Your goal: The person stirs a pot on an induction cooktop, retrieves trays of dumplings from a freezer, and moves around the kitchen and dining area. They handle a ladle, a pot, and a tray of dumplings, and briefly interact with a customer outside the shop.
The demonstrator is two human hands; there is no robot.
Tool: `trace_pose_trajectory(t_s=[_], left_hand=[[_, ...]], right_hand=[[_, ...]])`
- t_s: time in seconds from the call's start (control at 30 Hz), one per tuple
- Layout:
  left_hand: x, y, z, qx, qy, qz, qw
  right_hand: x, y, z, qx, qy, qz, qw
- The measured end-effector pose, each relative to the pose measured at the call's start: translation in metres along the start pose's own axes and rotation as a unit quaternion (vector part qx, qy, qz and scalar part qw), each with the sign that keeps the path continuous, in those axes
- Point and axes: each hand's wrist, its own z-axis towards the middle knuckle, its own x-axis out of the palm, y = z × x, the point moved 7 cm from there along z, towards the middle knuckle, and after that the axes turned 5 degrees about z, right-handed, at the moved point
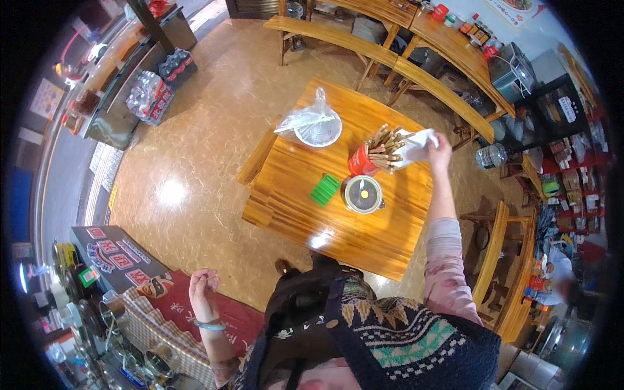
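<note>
My right hand [440, 148] grips a white tissue or cloth [417, 146] over the far right part of the wooden table [287, 195]. Right beside the white piece stands a red holder [361, 162] packed with wooden chopsticks [385, 146]. Nearer to me are a round lidded container [363, 195] and a small green plastic holder [325, 190]. A clear plastic bag [312, 122] lies around or over a round pale container at the table's far left. Away from the table, my left hand [202, 291] is raised with loosely bent fingers and nothing evident in it.
Wooden benches [438, 95] run beyond the table, and another bench [490, 253] stands at right. Shrink-wrapped bottle packs [150, 97] sit on the floor at far left. A checked cloth [161, 326] covers a counter near my left arm. A person [558, 273] is at far right.
</note>
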Motion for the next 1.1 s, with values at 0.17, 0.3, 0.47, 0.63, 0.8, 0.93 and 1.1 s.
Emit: trace_pose_trajectory(t_s=[0.17, 0.3, 0.47, 0.63, 0.8, 0.93, 1.1], left_hand=[[-0.021, -0.01, 0.045, 0.005, 0.004, 0.026, 1.0], [-0.004, -0.026, 0.071, -0.029, 0.034, 0.025, 0.999], [0.018, -0.028, 0.089, -0.023, 0.068, 0.044, 0.996], [0.055, -0.026, 0.084, -0.025, 0.072, 0.063, 0.995], [0.109, -0.029, 0.088, -0.026, 0.115, 0.052, 0.992], [0.125, -0.046, 0.078, 0.022, 0.152, 0.051, 0.987], [0.191, -0.055, 0.049, -0.066, 0.359, -0.139, 0.92]], right_hand=[[-0.022, 0.066, 0.003, 0.195, -0.085, 0.661, 0.72], [-0.015, -0.001, 0.022, 0.104, 0.043, 0.337, 0.935], [0.074, -0.087, -0.01, -0.105, 0.054, -0.163, 0.98], [0.015, -0.013, -0.013, 0.062, 0.001, -0.051, 0.997], [-0.012, -0.029, -0.02, 0.187, -0.021, 0.028, 0.982], [-0.065, 0.166, -0.045, 0.121, -0.182, 0.232, 0.948], [0.014, 0.292, -0.147, -0.145, 0.013, 0.325, 0.934]])
